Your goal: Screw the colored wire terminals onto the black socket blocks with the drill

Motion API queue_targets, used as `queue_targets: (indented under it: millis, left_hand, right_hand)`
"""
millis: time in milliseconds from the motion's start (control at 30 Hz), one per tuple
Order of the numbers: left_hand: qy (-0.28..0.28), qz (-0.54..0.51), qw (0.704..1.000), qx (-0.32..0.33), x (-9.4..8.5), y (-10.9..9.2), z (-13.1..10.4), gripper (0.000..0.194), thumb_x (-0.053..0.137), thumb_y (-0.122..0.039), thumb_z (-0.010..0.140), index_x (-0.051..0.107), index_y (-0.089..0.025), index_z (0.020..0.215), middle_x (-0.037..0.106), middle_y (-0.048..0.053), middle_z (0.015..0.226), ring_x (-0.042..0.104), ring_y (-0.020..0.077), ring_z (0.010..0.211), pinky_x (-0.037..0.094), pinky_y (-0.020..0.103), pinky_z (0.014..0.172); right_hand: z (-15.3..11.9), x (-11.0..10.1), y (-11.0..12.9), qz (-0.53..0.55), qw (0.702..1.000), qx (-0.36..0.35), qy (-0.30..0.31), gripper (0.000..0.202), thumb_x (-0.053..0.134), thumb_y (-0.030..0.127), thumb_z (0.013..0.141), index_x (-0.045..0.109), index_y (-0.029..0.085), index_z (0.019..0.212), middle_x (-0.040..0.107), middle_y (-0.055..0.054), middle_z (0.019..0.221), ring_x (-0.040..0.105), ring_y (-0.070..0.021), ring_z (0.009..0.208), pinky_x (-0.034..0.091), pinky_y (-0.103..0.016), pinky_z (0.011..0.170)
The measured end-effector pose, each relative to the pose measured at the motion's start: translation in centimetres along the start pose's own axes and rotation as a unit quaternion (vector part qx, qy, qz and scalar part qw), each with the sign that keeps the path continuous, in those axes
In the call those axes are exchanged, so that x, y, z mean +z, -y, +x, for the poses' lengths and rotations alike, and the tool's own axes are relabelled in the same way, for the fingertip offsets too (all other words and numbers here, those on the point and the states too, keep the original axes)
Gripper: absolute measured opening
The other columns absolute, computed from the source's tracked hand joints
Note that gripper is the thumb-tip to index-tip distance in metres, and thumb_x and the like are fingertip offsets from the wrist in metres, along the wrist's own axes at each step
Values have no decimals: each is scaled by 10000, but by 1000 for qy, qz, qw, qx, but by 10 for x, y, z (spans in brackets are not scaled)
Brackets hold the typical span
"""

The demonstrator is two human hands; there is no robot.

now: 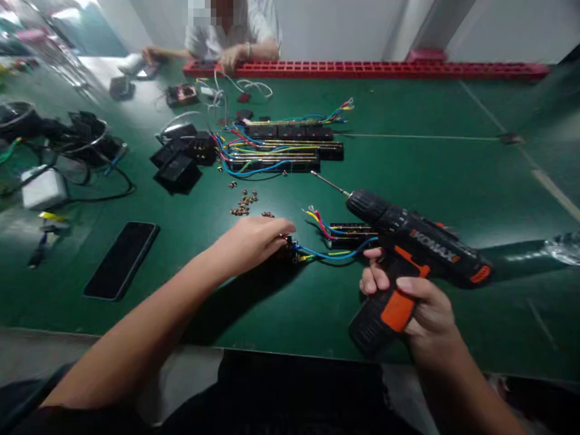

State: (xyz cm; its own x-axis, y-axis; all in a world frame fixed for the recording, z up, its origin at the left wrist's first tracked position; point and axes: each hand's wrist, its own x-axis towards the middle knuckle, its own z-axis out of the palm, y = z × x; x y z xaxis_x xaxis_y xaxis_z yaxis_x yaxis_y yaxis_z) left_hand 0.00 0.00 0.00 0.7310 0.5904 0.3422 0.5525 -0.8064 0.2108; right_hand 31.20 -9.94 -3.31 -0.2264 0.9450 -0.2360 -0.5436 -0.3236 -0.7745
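Observation:
My right hand (428, 308) grips a black and orange cordless drill (394, 260) by its handle, the long bit pointing up and left over the table. My left hand (256, 238) is closed, thumb and fingers pinched at a small black part (289, 249) with blue and yellow wires. The hand partly hides this part. Behind the wires lies a black strip with brass bars (351, 234), its loose red, yellow and blue wire ends pointing left. Small brass-coloured screws (244, 202) lie scattered just beyond my left hand.
Several wired black strips (281, 148) lie farther back, beside black plastic housings (179, 160). At left are a phone (121, 260), a white adapter (44, 187) and tangled cables. A red slotted rail (362, 69) runs along the far edge, where another person (240, 45) sits.

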Motion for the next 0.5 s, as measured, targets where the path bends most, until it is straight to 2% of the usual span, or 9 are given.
queue_targets:
  millis: [133, 333, 500]
  left_hand:
    - [25, -40, 999, 22, 8, 4, 1, 93, 665, -186, 983, 733, -168, 922, 777, 12, 852, 740, 150, 765, 535, 236, 708]
    - [-18, -60, 997, 51, 18, 10, -2, 80, 716, -254, 973, 757, -194, 939, 805, -2, 891, 750, 147, 783, 552, 268, 763]
    - [-51, -62, 996, 41, 20, 9, -7, 110, 692, -262, 993, 758, -186, 951, 807, 8, 882, 750, 129, 772, 558, 239, 735]
  right_hand:
    - [-5, 0, 1, -5, 1000, -6, 7, 479, 816, 376, 715, 731, 218, 1160, 582, -6, 724, 614, -142, 742, 535, -247, 705]
    - [-7, 1, 3, -41, 999, -22, 10, 447, 808, 368, 734, 736, 216, 1149, 570, -16, 734, 590, -156, 735, 515, -270, 669]
    - [-13, 4, 3, -64, 997, -50, -1, 464, 806, 361, 755, 727, 220, 1190, 573, -15, 750, 607, -158, 768, 534, -273, 710]
